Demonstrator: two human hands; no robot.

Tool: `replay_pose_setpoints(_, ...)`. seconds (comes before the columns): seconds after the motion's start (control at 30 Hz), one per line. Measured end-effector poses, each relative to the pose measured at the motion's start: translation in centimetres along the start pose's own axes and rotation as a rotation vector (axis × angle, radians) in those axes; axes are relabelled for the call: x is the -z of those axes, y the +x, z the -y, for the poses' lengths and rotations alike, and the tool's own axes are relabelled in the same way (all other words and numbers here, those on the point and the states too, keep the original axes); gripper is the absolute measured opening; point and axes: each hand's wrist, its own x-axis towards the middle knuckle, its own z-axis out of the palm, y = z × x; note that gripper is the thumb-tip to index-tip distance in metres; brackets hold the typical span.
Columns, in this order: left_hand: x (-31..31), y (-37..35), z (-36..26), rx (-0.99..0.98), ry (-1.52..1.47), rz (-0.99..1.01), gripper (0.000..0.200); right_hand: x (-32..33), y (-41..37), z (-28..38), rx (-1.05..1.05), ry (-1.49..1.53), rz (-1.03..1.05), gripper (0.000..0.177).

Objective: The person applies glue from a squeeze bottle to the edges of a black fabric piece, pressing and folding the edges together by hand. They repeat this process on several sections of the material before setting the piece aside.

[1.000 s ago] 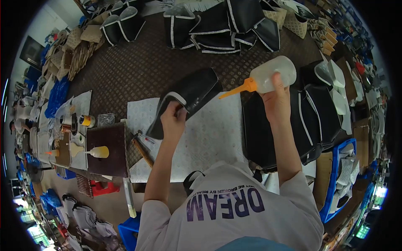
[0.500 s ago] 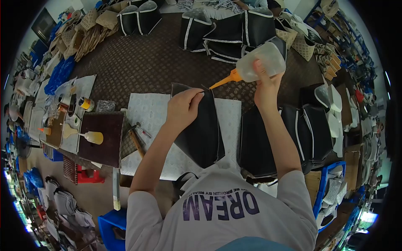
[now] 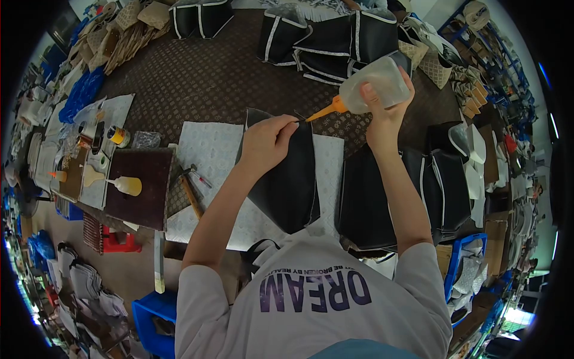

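A translucent squeeze bottle (image 3: 373,87) with an orange nozzle (image 3: 326,110) is gripped in my right hand (image 3: 384,119), tilted so that the tip meets the top edge of a black leather-like piece (image 3: 284,185). That piece lies on a pale patterned sheet (image 3: 221,143) in front of my body. My left hand (image 3: 266,143) pinches its upper edge, just left of the nozzle tip. A small dark strip sticks up by the tip.
Black pieces with white edging lie at the right (image 3: 382,203) and far side (image 3: 323,42). On the left are a hammer (image 3: 191,194), a dark board (image 3: 140,191) bearing a yellow glue bottle (image 3: 127,186), and a yellow-labelled jar (image 3: 118,136). A blue stool (image 3: 152,323) stands lower left.
The nozzle tip has moved slightly right along the piece's top edge. My left hand has shifted a little to the right, still pinching. The whole view has drifted slightly.
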Motion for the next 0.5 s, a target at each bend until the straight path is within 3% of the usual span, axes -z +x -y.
replay_pose_setpoints(0.37,-0.7,1.6,1.7,-0.014,-0.006,-0.071,0.013,0.2,-2.6,0.7,-0.095,-0.113,0.084,0.08)
replay_pose_setpoints(0.5,-1.0,2.5,2.3,0.04,0.02,-0.074,0.014,0.9,-4.1,1.2,-0.039,-0.187,0.153,0.078)
